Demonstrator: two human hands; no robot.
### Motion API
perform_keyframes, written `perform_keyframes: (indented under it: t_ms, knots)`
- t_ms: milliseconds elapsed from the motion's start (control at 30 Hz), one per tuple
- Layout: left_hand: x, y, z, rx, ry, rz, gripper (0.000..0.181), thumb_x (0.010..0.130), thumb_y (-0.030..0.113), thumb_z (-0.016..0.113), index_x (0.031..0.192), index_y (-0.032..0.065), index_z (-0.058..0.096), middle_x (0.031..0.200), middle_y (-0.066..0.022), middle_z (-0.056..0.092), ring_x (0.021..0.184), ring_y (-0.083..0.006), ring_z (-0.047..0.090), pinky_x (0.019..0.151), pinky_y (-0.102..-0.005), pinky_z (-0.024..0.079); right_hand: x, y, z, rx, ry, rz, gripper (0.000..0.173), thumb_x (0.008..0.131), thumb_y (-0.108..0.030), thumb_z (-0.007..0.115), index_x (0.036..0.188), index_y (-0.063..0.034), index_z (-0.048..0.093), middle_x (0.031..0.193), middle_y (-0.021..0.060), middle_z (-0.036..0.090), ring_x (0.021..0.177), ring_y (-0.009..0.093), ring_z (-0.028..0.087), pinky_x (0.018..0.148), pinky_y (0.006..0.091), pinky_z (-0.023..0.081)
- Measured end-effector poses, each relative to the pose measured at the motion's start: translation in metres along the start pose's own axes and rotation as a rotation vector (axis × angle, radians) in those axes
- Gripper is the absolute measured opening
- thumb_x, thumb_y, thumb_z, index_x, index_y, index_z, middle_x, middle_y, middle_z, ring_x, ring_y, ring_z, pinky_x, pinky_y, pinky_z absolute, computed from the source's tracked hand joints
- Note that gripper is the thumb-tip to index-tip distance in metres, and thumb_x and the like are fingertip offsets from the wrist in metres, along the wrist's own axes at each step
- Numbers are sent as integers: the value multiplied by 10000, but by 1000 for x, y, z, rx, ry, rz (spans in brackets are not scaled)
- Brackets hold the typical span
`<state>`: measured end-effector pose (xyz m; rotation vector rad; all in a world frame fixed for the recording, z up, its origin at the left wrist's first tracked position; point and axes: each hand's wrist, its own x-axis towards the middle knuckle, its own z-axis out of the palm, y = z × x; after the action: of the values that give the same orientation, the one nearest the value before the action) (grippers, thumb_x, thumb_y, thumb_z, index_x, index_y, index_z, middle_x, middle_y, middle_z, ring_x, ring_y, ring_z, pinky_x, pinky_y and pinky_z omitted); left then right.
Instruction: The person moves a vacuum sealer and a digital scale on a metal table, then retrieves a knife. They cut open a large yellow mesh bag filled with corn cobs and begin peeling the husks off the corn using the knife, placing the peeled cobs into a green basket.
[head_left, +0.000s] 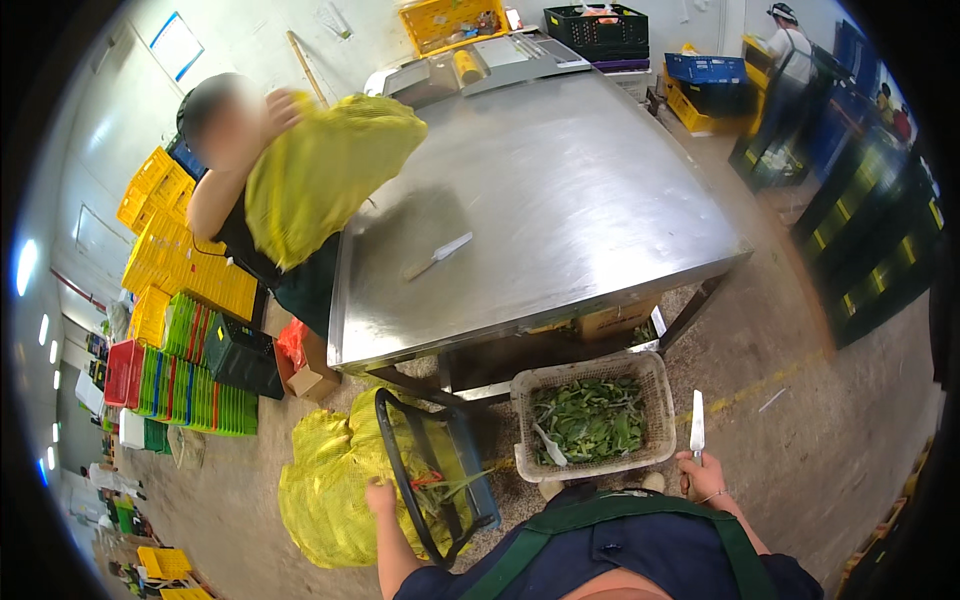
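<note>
My right hand (703, 478) grips a knife (698, 420), its pale blade pointing away from me over the floor. On the left, my left hand (381, 496) is over yellow mesh sacks (322, 495), fingers curled; whether it holds the mesh cannot be made out. Beside that hand stands a cart or chair with a black tubular frame (386, 420), and green stalks with a red tie (429, 480) show inside it. Before my feet, a whitish plastic basket (667, 420) contains cut green leaves (589, 420).
Ahead is a stainless steel table (555, 165) with a second knife (442, 255) lying on it. At its left a co-worker (225, 202) holds up a yellow mesh sack (330, 165). Stacked crates (191, 262) line the left; dark green crates (870, 240) stand right.
</note>
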<state>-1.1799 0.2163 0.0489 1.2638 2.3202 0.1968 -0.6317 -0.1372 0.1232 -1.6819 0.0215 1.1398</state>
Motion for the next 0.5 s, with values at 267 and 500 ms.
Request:
perform_keyframes:
  t_ms: [267, 500]
  knots:
    - [-202, 93, 21, -603, 458, 570, 125, 867, -37, 530, 942, -12, 626, 867, -77, 640, 722, -112, 584, 661, -254, 479, 39, 20, -134, 9, -47, 9, 134, 876, -79, 634, 1001, -29, 634, 638, 24, 558, 450, 116, 499, 404, 292, 412]
    - [-445, 213, 217, -810, -355, 677, 185, 766, -96, 483, 726, 21, 621, 691, -48, 626, 659, -118, 597, 600, -277, 490, 96, 70, -385, 182, 240, -61, 197, 856, -106, 656, 1033, -32, 614, 732, 69, 532, 516, 160, 466, 462, 293, 384]
